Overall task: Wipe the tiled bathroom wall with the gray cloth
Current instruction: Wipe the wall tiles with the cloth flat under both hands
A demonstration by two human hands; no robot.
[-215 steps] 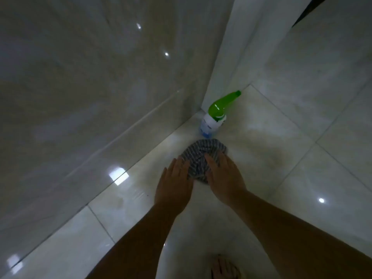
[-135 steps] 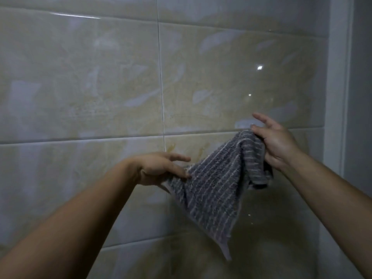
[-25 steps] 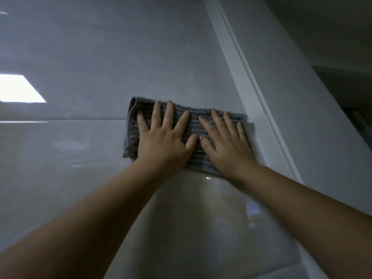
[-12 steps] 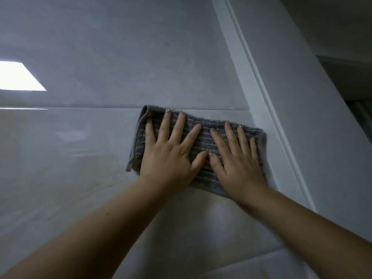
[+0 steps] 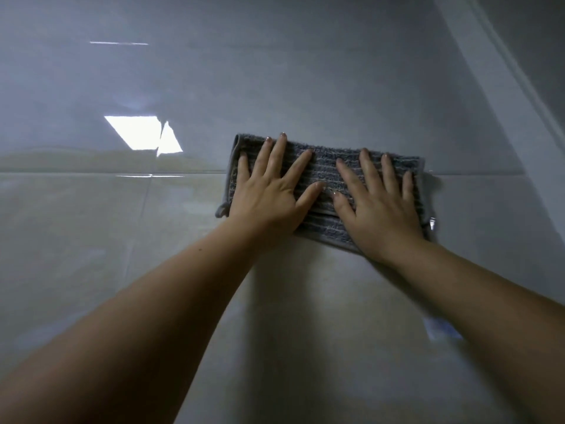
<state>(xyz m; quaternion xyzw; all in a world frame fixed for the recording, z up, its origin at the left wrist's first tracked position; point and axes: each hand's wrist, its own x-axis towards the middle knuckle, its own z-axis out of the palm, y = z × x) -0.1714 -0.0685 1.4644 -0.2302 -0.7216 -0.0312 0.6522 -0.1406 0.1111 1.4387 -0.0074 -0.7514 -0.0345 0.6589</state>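
- The gray cloth [image 5: 324, 166] lies folded into a wide band, flat against the tiled wall [image 5: 305, 87]. It sits across the horizontal grout line [image 5: 91, 172], towards the wall's right edge, near the pale corner strip [image 5: 504, 87].
- The left hand [image 5: 269, 194] covers the cloth's left half and the right hand [image 5: 382, 209] its right half. The thumbs come close together in the middle.
- The fingers [image 5: 276, 157] of both hands are straight and spread, pressing palm-down. Neither hand curls round or pinches the fabric.
- The cloth looks soft, light and ribbed like terry, so it should bend to the tile and bunch easily. Only the hands' pressure seems to hold it up.
- The tiles are glossy, with a bright reflection [image 5: 140, 133] at the left, and probably slick. The cloth should glide under even pressure.
- Flat palms suit the wiping. To lift or refold it, pinching the free upper edge or the loose left corner seems best.
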